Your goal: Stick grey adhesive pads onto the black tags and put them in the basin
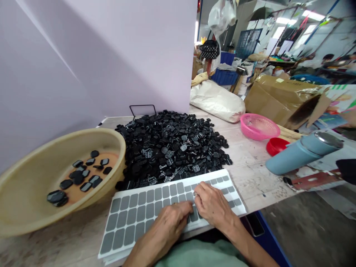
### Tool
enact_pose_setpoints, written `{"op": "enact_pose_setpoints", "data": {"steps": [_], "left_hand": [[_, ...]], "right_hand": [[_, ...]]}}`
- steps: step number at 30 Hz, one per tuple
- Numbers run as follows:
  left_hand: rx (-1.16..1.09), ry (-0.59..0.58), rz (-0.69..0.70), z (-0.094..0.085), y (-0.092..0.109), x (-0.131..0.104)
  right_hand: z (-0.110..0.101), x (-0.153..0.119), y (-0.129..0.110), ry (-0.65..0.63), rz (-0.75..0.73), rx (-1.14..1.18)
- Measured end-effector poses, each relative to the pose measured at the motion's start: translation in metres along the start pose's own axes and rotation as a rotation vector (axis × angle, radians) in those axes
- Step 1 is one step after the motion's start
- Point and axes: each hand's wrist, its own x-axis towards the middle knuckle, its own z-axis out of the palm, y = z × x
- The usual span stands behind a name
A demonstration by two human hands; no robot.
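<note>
A stack of white sheets (129, 191) with rows of grey rounded stickers lies at the table's front edge. My left hand (172, 218) rests on the sheet right of its middle, fingers bent together; whatever its fingertips hold is hidden. Close beside it, my right hand (211, 203) is over the sheet with curled fingers, and I cannot make out anything between them. Behind the sheets spreads a large pile of small black plastic pieces (172, 144). Several similar black pieces, some with grey faces, lie in a big beige basin (25, 167) at the left.
On the right of the table (250, 178) are a pink basket (258, 127), a red bowl (276, 147) and a leaning blue-grey bottle (297, 154). A white sack (215, 100) and cardboard box (278, 98) stand behind. A pale panel (133, 55) rises behind the pile.
</note>
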Motion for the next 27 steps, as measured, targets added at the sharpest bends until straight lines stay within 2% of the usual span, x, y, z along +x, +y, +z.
{"op": "enact_pose_setpoints", "data": {"steps": [3,6,10,12,14,16,17,18,19,21,23,25,27], "left_hand": [[0.049,-0.055,-0.007,-0.004,0.004,0.001],[0.073,-0.059,-0.013,-0.005,0.008,-0.002],[0.110,-0.041,-0.004,-0.003,0.008,-0.006],[0.142,0.003,0.010,-0.009,0.003,-0.009],[0.195,0.130,0.020,-0.027,-0.002,-0.014],[0.309,0.369,0.009,-0.059,-0.005,-0.023],[0.405,0.533,-0.019,-0.078,-0.005,-0.029],[0.528,0.674,-0.051,-0.097,-0.005,-0.035],[0.661,0.765,-0.139,-0.116,-0.003,-0.041],[0.936,0.875,-0.326,-0.147,0.000,-0.049],[1.174,0.936,-0.433,-0.163,0.004,-0.049],[1.237,0.930,-0.382,-0.164,0.005,-0.039],[1.107,0.859,-0.277,-0.153,0.004,-0.021]], "right_hand": [[0.001,0.003,-0.001,-0.014,0.021,0.023],[0.001,0.007,-0.001,-0.012,0.031,0.090],[-0.005,0.010,0.003,-0.009,0.016,0.456],[-0.010,0.009,0.008,-0.006,0.026,0.685],[-0.015,0.007,0.013,0.000,0.078,0.843],[-0.019,0.004,0.019,0.003,0.146,0.920],[-0.021,0.002,0.021,0.007,0.177,0.931],[-0.022,0.000,0.022,0.010,0.200,0.930],[-0.022,-0.002,0.023,0.008,0.214,0.923],[-0.022,-0.006,0.024,0.008,0.230,0.904],[-0.019,-0.009,0.023,0.023,0.246,0.895],[-0.015,-0.011,0.022,0.057,0.265,0.892],[-0.012,-0.012,0.022,0.090,0.279,0.885]]}}
